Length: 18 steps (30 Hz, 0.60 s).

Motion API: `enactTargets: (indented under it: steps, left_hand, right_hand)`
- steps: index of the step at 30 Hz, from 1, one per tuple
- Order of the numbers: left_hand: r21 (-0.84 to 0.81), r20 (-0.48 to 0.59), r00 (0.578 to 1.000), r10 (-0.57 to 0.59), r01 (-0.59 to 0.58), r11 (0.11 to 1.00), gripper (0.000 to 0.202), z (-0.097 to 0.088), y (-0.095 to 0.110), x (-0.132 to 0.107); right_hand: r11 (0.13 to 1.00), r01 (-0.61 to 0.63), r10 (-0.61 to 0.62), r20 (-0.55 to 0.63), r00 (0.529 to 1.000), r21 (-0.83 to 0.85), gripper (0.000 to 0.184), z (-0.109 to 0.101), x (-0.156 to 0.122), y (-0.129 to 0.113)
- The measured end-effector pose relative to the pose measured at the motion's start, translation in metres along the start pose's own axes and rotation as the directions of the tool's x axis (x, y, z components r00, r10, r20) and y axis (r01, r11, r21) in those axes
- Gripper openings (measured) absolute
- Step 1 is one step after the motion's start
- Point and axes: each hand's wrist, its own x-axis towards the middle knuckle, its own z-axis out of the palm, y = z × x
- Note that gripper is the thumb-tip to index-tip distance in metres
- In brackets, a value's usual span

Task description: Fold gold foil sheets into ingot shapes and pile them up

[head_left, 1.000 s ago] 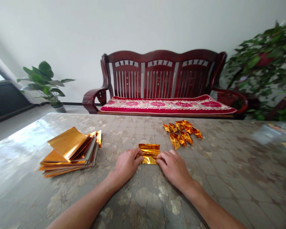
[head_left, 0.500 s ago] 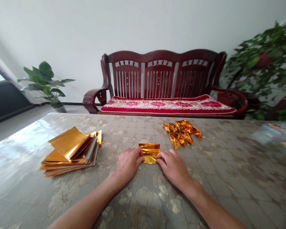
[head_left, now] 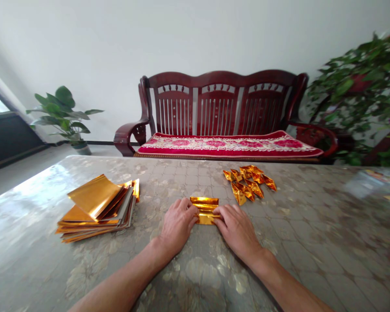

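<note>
A small folded gold foil sheet (head_left: 205,208) lies on the patterned table (head_left: 195,268) in front of me. My left hand (head_left: 178,223) presses its left edge with curled fingers. My right hand (head_left: 236,229) pinches its right edge, fingertips over the lower fold. The near part of the sheet is hidden behind my fingers. A stack of flat gold foil sheets (head_left: 95,207) lies to the left. A pile of several folded gold foil pieces (head_left: 248,182) sits beyond my right hand.
A dark red wooden bench (head_left: 221,117) with a red floral cushion stands behind the table's far edge. Potted plant (head_left: 65,117) on the floor at the left; a leafy plant (head_left: 367,91) at the right. Some papers (head_left: 373,180) lie at the table's far right.
Both hands have closed in over the gold sheet, covering more of its lower fold. The view has shifted down slightly. The stack and pile have not moved.
</note>
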Motion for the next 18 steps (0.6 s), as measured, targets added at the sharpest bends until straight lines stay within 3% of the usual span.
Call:
enactTargets:
  steps: [4, 7, 13, 18]
  left_hand:
    - [0.039, 0.059, 0.983, 0.173, -0.176, 0.984, 0.017, 0.004, -0.001, -0.003]
    - [0.097, 0.113, 0.969, 0.218, -0.229, 0.968, 0.011, 0.003, 0.000, -0.008]
    - [0.200, 0.214, 0.958, 0.192, -0.235, 0.951, 0.010, -0.005, 0.017, -0.019]
    - [0.265, 0.205, 0.970, 0.134, -0.187, 0.946, 0.025, 0.000, 0.032, -0.028]
  right_hand:
    - [0.992, 0.079, -0.080, -0.004, 0.997, -0.102, 0.005, -0.003, -0.002, -0.004]
    - [0.971, 0.185, -0.185, 0.014, 0.983, -0.149, 0.006, -0.005, -0.004, -0.005]
    - [0.930, 0.346, -0.337, 0.082, 0.938, -0.124, 0.019, -0.009, -0.005, -0.005]
    - [0.911, 0.380, -0.365, 0.114, 0.924, -0.158, 0.018, -0.010, -0.005, -0.009]
